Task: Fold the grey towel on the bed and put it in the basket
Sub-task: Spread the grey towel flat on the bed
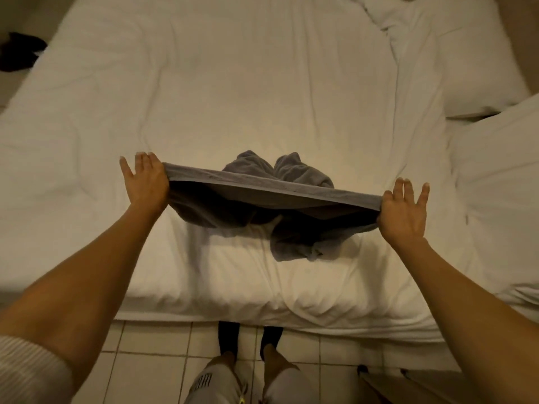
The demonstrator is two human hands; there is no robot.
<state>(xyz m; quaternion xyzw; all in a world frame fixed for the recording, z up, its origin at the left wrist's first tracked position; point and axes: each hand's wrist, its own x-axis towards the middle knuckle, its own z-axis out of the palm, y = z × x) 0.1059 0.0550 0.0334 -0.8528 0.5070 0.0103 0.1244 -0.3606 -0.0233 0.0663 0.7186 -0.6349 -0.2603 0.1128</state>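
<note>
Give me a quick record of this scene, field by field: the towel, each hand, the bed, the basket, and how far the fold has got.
towel: grey towel, one edge stretched taut between the hands, the rest hanging down and bunched on the bed
left hand: left hand, grip pinching one corner, other fingers spread
right hand: right hand, grip pinching the opposite corner, other fingers spread
bed: white bed, rumpled sheet, pillows at far right
basket: not in view
fold: not yet made
</note>
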